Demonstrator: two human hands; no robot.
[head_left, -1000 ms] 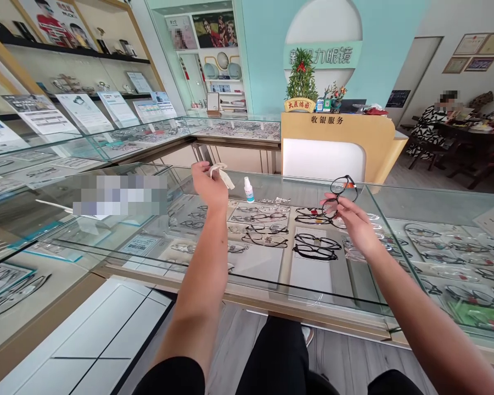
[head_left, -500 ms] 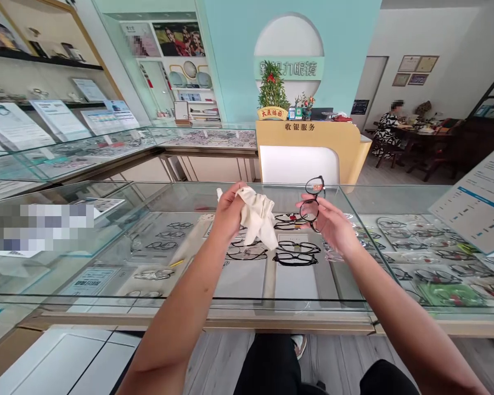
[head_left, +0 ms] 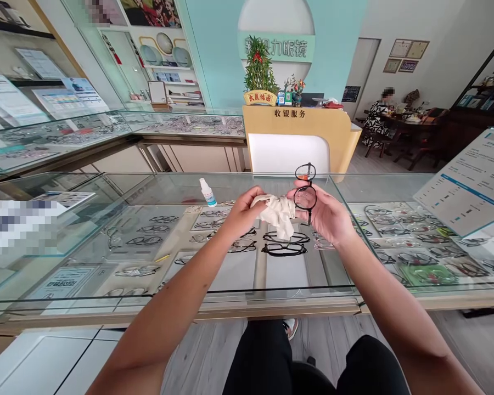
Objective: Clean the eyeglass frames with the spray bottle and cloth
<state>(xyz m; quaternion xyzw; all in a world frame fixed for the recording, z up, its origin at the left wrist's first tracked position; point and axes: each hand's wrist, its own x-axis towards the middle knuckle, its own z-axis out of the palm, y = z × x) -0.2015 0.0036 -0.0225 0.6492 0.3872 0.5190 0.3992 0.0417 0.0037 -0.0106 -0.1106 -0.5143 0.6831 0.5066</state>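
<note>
Both hands grasp: my left hand (head_left: pixel 241 215) bunches the soft cloth (head_left: pixel 276 215), my right hand (head_left: pixel 328 218) pinches the light, fragile glasses (head_left: pixel 305 196); I'd keep fingers on the rim, off the lenses.

The yellow cashier counter (head_left: pixel 296 129) is showing 收银服务 on its front. The plant's gold plaque (head_left: pixel 259 98) is reading 大展鸿图, and the wall sign (head_left: pixel 290 48) is displaying 力眼镜.

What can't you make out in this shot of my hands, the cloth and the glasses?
Head view, all of it:
glasses: temples mostly hidden behind the right hand.
left hand: fingertips buried in the cloth.
Whether the cloth touches the lens: the overlap hides it.
spray bottle: label too small to read.
Left edge: a patch is blurred out.
</note>
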